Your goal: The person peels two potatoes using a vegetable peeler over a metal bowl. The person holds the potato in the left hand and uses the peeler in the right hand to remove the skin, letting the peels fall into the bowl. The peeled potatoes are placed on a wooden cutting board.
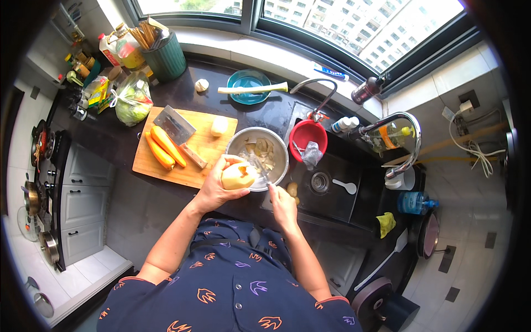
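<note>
My left hand (213,189) is closed around a mostly peeled potato (237,178); a brown patch of skin shows on its upper side. In my right hand (284,207) is a peeler (261,170), its head close to the potato. Both are over the near side of a metal bowl (284,148) with potato peelings (261,150) inside. Left of the bowl lies a wooden cutting board (198,118). On it are a cleaver (175,126), carrots (160,148) and a pale, whitish chunk (219,126) whose kind I cannot make out.
Behind the bowl, a green onion stalk (254,88) lies across a teal plate (264,98). A red basin (293,141) holding a plastic bag stands by the black sink (345,207), with unpeeled potatoes (292,191) nearby. A bagged vegetable (133,105) and garlic (202,85) sit back left.
</note>
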`<state>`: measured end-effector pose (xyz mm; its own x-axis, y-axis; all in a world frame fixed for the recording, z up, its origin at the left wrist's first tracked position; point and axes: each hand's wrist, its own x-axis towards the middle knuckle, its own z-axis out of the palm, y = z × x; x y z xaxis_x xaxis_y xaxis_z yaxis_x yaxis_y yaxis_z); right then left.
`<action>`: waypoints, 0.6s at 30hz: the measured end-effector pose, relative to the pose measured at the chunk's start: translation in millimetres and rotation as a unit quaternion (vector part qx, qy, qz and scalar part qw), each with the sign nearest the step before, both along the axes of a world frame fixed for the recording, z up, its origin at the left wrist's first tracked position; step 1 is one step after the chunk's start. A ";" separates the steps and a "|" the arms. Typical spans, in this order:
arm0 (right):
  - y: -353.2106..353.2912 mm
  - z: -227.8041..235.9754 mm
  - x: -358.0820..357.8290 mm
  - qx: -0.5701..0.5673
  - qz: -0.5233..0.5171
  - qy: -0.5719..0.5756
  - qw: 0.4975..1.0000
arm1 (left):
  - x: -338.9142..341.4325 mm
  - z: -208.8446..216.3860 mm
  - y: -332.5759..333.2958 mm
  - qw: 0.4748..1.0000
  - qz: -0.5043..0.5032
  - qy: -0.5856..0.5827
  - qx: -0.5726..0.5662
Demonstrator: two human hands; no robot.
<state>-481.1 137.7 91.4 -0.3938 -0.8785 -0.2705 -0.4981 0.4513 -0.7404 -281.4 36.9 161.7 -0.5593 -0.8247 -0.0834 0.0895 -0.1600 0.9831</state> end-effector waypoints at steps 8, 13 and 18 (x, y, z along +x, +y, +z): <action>4.0 46.6 17.4 -0.128 0.021 -0.076 0.989 | -3.7 -13.9 -0.9 0.997 0.024 -0.061 -0.046; 0.8 17.6 12.6 -0.120 0.013 -0.042 0.992 | -3.8 -11.7 0.3 1.000 0.005 -0.007 -0.009; 2.9 -5.1 -8.6 0.034 -0.017 0.010 0.999 | -3.6 2.4 1.3 0.998 0.025 -0.030 -0.050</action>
<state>-489.7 140.6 86.3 -0.4287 -0.8446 -0.3208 -0.4970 0.5170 -0.6969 -285.0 38.3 164.1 -0.5140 -0.8572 -0.0312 0.0352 -0.0575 0.9977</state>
